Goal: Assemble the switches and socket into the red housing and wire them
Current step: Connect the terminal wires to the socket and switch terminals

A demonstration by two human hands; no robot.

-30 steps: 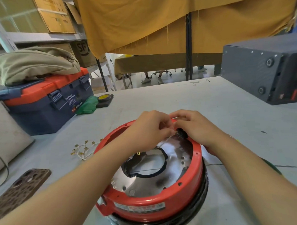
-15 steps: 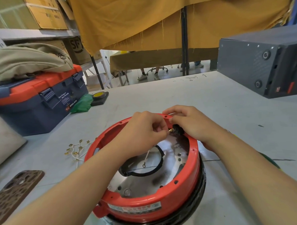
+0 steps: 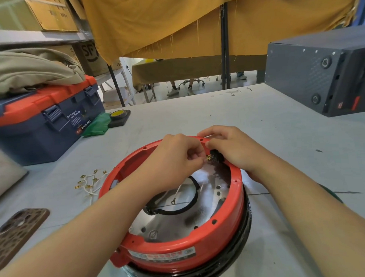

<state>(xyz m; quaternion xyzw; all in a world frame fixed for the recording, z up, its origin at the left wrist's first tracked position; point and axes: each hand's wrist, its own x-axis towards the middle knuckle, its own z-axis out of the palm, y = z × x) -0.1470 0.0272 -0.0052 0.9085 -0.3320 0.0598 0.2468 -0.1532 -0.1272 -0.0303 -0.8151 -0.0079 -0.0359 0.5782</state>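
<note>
Both hands at housing's far rim

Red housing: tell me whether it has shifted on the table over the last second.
No. The red housing sits just as close to the loose terminal wires at its left; only the camera view has shifted.

Two bare forearms, left hand, right hand, no sleeves
</note>
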